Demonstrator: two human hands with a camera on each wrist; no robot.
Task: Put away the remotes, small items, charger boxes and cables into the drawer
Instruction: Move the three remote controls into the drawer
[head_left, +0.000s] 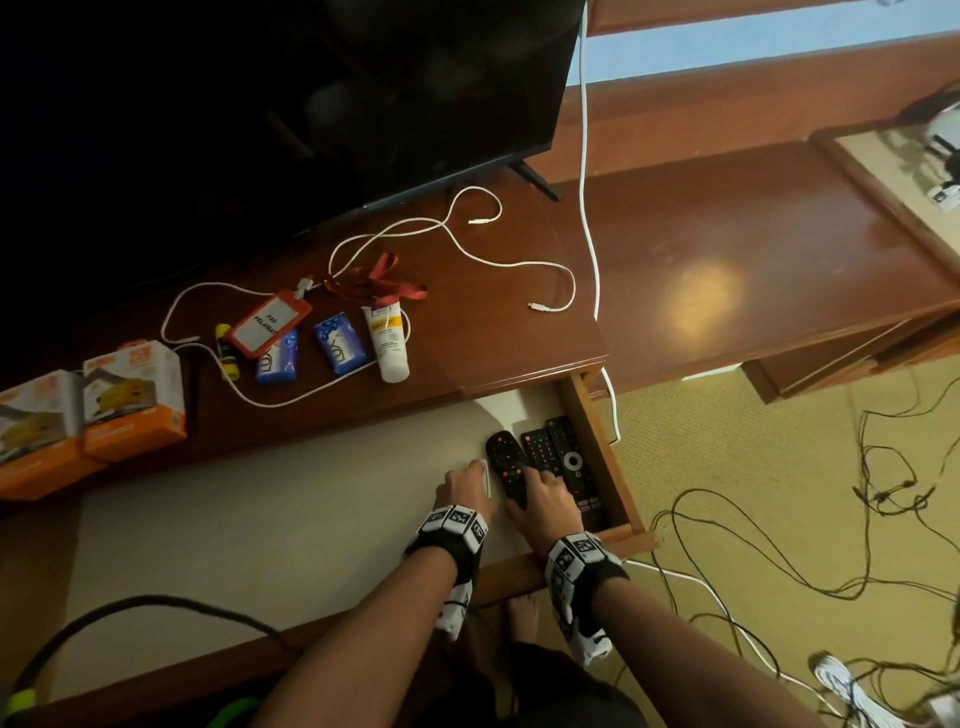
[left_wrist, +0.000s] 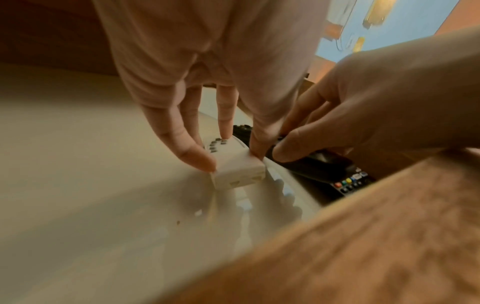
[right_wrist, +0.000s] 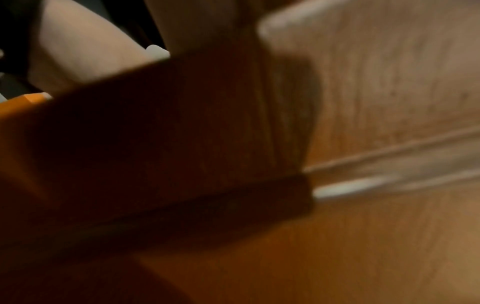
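Remotes being laid in the drawer (head_left: 597, 447), at its right end. White remote (left_wrist: 235, 164) is pinched by the left hand (head_left: 465, 488); rounded black remote (head_left: 506, 467) is gripped by the right hand (head_left: 543, 501). Both should be set flat, parallel and snug beside the two black remotes (head_left: 558, 457), before the fingers are released.

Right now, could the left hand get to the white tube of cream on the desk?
Probably yes, but not at once. The left hand grips a white remote in the drawer; the white tube lies uncovered on the desktop.
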